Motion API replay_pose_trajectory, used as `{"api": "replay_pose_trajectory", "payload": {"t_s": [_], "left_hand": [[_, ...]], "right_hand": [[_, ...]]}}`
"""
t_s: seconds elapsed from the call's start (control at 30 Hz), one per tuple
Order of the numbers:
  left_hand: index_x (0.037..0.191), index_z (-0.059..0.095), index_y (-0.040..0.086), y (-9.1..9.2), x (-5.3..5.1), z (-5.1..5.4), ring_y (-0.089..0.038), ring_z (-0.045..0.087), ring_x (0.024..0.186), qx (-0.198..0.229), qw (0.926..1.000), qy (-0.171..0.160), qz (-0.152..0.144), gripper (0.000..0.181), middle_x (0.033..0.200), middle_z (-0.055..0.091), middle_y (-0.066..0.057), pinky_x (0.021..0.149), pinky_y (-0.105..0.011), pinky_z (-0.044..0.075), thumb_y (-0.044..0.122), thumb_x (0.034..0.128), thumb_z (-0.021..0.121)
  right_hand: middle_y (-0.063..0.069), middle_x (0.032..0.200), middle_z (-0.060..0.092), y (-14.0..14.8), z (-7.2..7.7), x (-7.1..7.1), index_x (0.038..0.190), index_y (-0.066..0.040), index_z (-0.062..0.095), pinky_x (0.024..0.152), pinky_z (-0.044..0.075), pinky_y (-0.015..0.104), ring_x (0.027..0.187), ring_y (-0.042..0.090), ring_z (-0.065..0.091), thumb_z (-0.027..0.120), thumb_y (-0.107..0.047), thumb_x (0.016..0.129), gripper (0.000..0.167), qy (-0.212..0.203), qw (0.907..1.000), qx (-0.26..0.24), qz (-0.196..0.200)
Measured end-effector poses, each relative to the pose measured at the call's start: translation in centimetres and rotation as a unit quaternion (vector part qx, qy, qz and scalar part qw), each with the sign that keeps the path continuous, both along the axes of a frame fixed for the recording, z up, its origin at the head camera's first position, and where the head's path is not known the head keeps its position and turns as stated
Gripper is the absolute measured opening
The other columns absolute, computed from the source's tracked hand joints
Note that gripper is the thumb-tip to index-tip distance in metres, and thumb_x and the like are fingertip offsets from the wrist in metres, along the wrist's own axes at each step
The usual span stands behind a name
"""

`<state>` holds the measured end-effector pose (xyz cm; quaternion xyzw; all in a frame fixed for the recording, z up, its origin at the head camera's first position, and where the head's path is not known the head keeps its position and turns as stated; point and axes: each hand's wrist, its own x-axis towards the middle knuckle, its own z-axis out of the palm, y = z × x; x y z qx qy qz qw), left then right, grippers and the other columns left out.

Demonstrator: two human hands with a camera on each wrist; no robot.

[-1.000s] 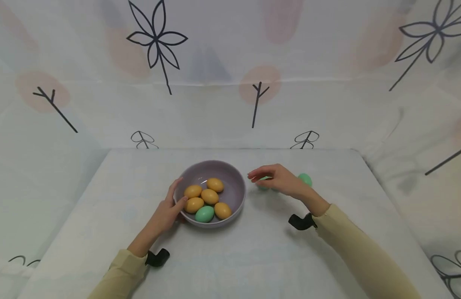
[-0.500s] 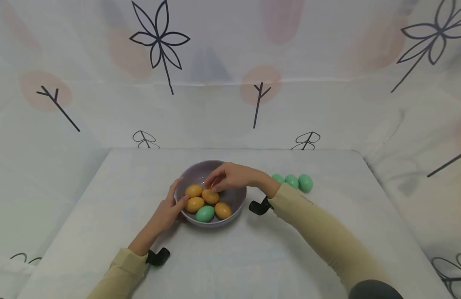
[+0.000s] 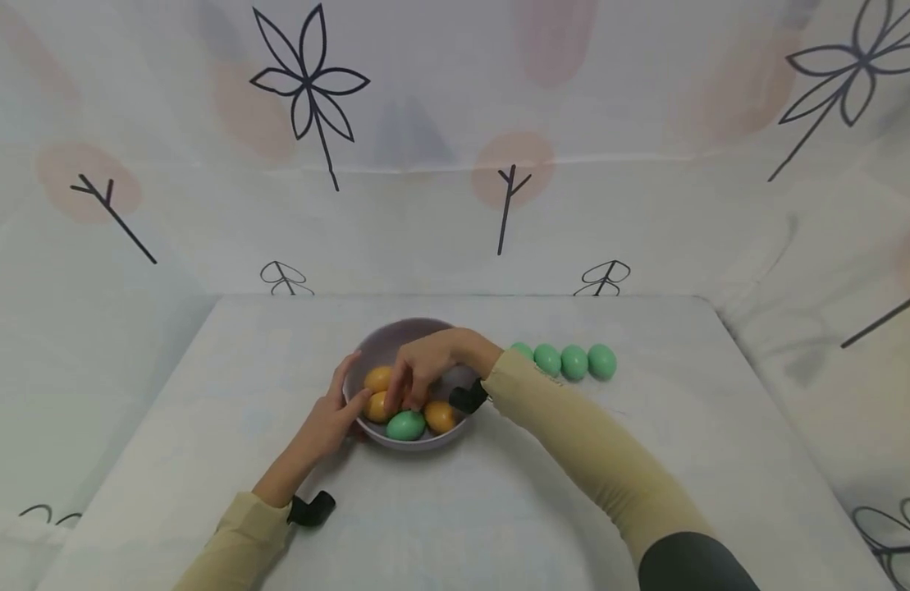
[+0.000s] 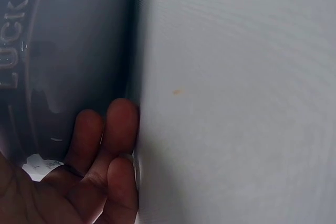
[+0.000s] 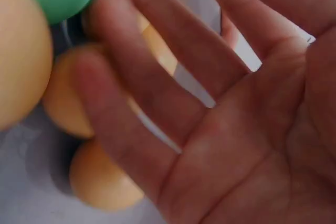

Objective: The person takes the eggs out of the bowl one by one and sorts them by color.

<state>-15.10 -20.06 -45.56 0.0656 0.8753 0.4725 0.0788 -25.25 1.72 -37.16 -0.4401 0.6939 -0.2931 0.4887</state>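
A mauve bowl stands on the table, holding several orange eggs and one green egg. My left hand grips the bowl's left side, thumb at the rim. In the left wrist view, its fingertips lie low along the outer wall, which bears raised lettering. My right hand reaches down into the bowl, fingers pointing at the eggs just behind the green one. The right wrist view has its fingers spread and only slightly bent over orange eggs, with nothing pinched. It covers some eggs in the head view.
Several green eggs lie in a row to the right of the bowl; the right sleeve partly covers the leftmost. White patterned cloth hangs behind the table.
From beside the green eggs on the table, my right hand has moved left over the bowl and then down towards its near side. My left hand and the bowl stay put.
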Motion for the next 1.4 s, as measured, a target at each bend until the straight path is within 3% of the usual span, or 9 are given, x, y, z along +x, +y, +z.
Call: {"api": "replay_pose_trajectory", "payload": {"t_s": [0.13,0.4,0.53,0.63,0.8,0.97,1.1,1.23,1.4], "left_hand": [[0.157,0.014,0.034,0.0,0.0,0.0,-0.022,0.066,0.064,0.005,1.0000,0.002,0.001,0.065,0.080,0.066,-0.020,0.067,-0.036,0.051,0.044,0.1037,0.049],[0.158,0.013,0.033,0.3,0.0,-0.3,-0.021,0.062,0.061,-0.015,0.9998,0.015,-0.004,0.065,0.066,0.061,-0.011,0.067,-0.036,0.048,0.041,0.1040,0.049],[0.158,0.013,0.032,0.3,0.1,-0.2,-0.022,0.061,0.060,-0.016,0.9998,0.014,-0.004,0.065,0.064,0.060,-0.011,0.066,-0.036,0.047,0.040,0.1043,0.049],[0.158,0.014,0.032,0.2,0.0,-0.2,-0.022,0.063,0.061,-0.004,0.9999,0.012,-0.004,0.064,0.067,0.063,-0.012,0.065,-0.036,0.048,0.040,0.1045,0.049],[0.157,0.014,0.033,0.0,0.0,-0.3,-0.022,0.065,0.063,0.012,0.9999,0.009,-0.003,0.064,0.072,0.065,-0.014,0.067,-0.036,0.050,0.041,0.1045,0.048],[0.157,0.014,0.033,0.0,0.0,-0.4,-0.022,0.065,0.065,0.009,0.9999,0.012,-0.001,0.064,0.077,0.066,-0.018,0.068,-0.036,0.050,0.043,0.1041,0.049],[0.157,0.014,0.034,0.0,0.0,-0.6,-0.022,0.063,0.062,0.002,0.9999,0.016,-0.001,0.065,0.072,0.064,-0.015,0.066,-0.036,0.048,0.043,0.1038,0.049],[0.157,0.013,0.034,-0.1,-0.1,-0.6,-0.022,0.059,0.059,-0.004,0.9999,0.016,-0.002,0.065,0.063,0.058,-0.011,0.063,-0.034,0.046,0.043,0.1038,0.049],[0.158,0.012,0.033,-0.1,-0.1,-0.6,-0.022,0.059,0.058,0.004,0.9999,0.011,-0.005,0.066,0.064,0.059,-0.010,0.060,-0.034,0.046,0.043,0.1037,0.050]], "right_hand": [[-0.005,0.112,0.071,-0.5,-0.1,0.4,0.117,-0.012,0.075,0.090,0.048,0.025,0.104,0.011,0.062,0.075,0.004,0.079,0.041,0.048,0.9977,0.045,0.015],[-0.003,0.110,0.073,-0.8,-1.3,0.9,0.116,-0.015,0.075,0.089,0.049,0.025,0.105,0.008,0.064,0.076,0.005,0.079,0.042,0.023,0.9957,0.088,0.019],[-0.016,0.104,0.071,-0.9,-1.3,1.0,0.108,-0.032,0.078,0.090,0.042,0.023,0.103,0.004,0.059,0.084,-0.008,0.075,0.041,0.102,0.9890,0.105,0.019],[-0.016,0.104,0.070,-0.9,-1.2,1.1,0.105,-0.036,0.078,0.087,0.044,0.025,0.098,0.006,0.056,0.086,-0.009,0.074,0.042,0.113,0.9875,0.109,0.015],[-0.004,0.104,0.071,-0.9,-1.4,1.1,0.106,-0.024,0.078,0.076,0.054,0.029,0.093,0.010,0.059,0.081,0.004,0.075,0.042,0.039,0.9948,0.094,-0.005],[-0.007,0.107,0.069,-0.8,-1.5,1.2,0.104,-0.030,0.078,0.077,0.054,0.028,0.096,0.010,0.059,0.083,-0.002,0.076,0.040,0.066,0.9933,0.094,-0.013],[-0.011,0.111,0.065,-0.6,-1.3,1.3,0.105,-0.034,0.077,0.080,0.052,0.026,0.101,0.010,0.056,0.085,-0.008,0.075,0.041,0.095,0.9913,0.091,-0.009],[-0.011,0.114,0.065,-0.4,-1.2,1.0,0.113,-0.028,0.075,0.086,0.049,0.026,0.106,0.010,0.056,0.084,-0.007,0.076,0.044,0.080,0.9949,0.061,0.006],[-0.010,0.116,0.067,0.1,-1.2,0.6,0.121,-0.018,0.072,0.090,0.048,0.026,0.107,0.011,0.060,0.081,-0.004,0.079,0.046,0.062,0.9981,0.001,0.005]]}}
